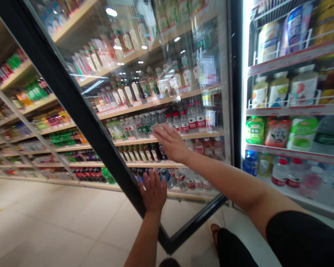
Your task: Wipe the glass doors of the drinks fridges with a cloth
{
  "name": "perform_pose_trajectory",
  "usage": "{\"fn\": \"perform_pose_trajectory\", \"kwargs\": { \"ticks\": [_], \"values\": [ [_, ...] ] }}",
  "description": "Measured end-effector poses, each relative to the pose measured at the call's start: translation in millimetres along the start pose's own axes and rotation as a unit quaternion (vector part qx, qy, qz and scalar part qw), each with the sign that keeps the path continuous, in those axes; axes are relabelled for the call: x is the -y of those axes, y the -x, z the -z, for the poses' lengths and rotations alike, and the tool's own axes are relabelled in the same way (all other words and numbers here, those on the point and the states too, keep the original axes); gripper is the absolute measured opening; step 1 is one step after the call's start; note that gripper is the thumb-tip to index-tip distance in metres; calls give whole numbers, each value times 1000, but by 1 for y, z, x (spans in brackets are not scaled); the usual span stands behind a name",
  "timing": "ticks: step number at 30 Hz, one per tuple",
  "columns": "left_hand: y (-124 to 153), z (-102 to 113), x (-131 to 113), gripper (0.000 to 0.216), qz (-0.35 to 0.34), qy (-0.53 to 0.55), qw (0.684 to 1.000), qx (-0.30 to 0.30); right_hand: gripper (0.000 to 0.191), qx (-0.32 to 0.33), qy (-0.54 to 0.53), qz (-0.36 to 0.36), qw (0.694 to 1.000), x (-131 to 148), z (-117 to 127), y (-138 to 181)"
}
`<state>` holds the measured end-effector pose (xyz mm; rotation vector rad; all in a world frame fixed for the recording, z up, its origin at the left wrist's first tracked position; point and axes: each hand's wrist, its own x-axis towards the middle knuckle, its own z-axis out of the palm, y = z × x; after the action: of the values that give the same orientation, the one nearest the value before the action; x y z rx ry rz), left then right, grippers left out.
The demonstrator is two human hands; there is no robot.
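Note:
A glass cooler door (pixel 171 243) with a black frame stands swung open in front of me. My left hand (pixel 153 191) lies against the door near its frame, fingers spread and pointing up. Higher and to the right, my right hand (pixel 171 142) reaches across the glass with its fingers stretched out; it looks flat and holds nothing. Whether the right palm touches the pane I cannot tell for sure. Through the glass show shelves of bottles, among them water bottles with red labels (pixel 196 120).
The lit cooler on the right holds drinks on several shelves (pixel 295 111), with red-capped bottles (pixel 281 172) at the bottom. Long wooden shelves of drinks (pixel 50 129) run along the left. Below lie pale floor tiles (pixel 58 218); a sandalled foot (pixel 215 230) stands near the door's lower corner.

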<state>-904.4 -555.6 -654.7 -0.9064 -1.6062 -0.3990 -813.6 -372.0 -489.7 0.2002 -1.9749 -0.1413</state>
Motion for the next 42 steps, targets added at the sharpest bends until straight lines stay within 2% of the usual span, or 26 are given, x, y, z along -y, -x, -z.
{"fn": "perform_pose_trajectory", "kwargs": {
  "ticks": [2, 3, 5, 8, 10, 12, 15, 17, 19, 21, 23, 26, 28, 30, 34, 36, 38, 40, 42],
  "values": [
    [-2, 2, -1, 75, -8, -14, 1000, -6, 65, 58, -12, 91, 994, 12, -3, 9],
    [-2, 2, -1, 75, -8, -15, 1000, -6, 63, 72, -17, 113, 991, 13, -3, 10],
    [-2, 2, -1, 75, -4, -6, 1000, -7, 61, 59, -14, 93, 994, 10, 3, 1],
    [-1, 0, 0, 73, 3, 19, 1000, -5, 60, -2, 5, -2, 1000, 5, 14, -29],
    [0, -1, 1, 71, 9, 23, 1000, -1, 60, -11, 12, -19, 1000, 11, 14, -42],
    [0, 0, 1, 71, 9, 16, 1000, -2, 61, 4, 15, 2, 1000, 20, 7, -39],
    [1, 1, 0, 72, 3, 6, 1000, -7, 59, 17, 16, 30, 999, 25, -7, -5],
    [1, 1, -1, 71, 5, 3, 1000, -5, 57, 22, 9, 43, 999, 16, -11, 20],
    [2, 0, -1, 68, 13, 11, 1000, 0, 57, 20, 5, 42, 999, -5, -8, 31],
    [2, -1, 0, 66, 19, 20, 1000, 3, 59, -15, 13, -4, 1000, -31, 2, 25],
    [2, -2, 0, 66, 18, 16, 1000, -1, 60, -80, 24, -83, 993, -53, 12, 9],
    [2, -3, 0, 67, 3, -2, 1000, -10, 62, -133, 19, -154, 979, -61, 17, -6],
    [1, -3, 0, 66, 5, 2, 1000, -7, 61, -116, 4, -155, 981, -45, 10, 1],
    [2, -4, 0, 64, 16, 17, 1000, -1, 60, -65, -17, -123, 990, -19, 1, 17],
    [3, -3, 2, 63, 28, 33, 999, 6, 59, 86, -74, 6, 993, 24, -8, 38],
    [2, 2, 0, 62, 30, 41, 999, 6, 63, 142, -98, 62, 983, 27, -5, 37],
    [-5, 10, -8, 66, 36, 49, 998, -7, 66, 172, -121, 94, 973, 22, 0, 32],
    [-19, 19, -21, 73, 24, 67, 997, -37, 67, 178, -141, 97, 969, 16, 2, 27],
    [-42, 26, -36, 75, -35, 114, 990, -69, 66, 166, -159, 83, 970, 12, 1, 25]
  ]
}}
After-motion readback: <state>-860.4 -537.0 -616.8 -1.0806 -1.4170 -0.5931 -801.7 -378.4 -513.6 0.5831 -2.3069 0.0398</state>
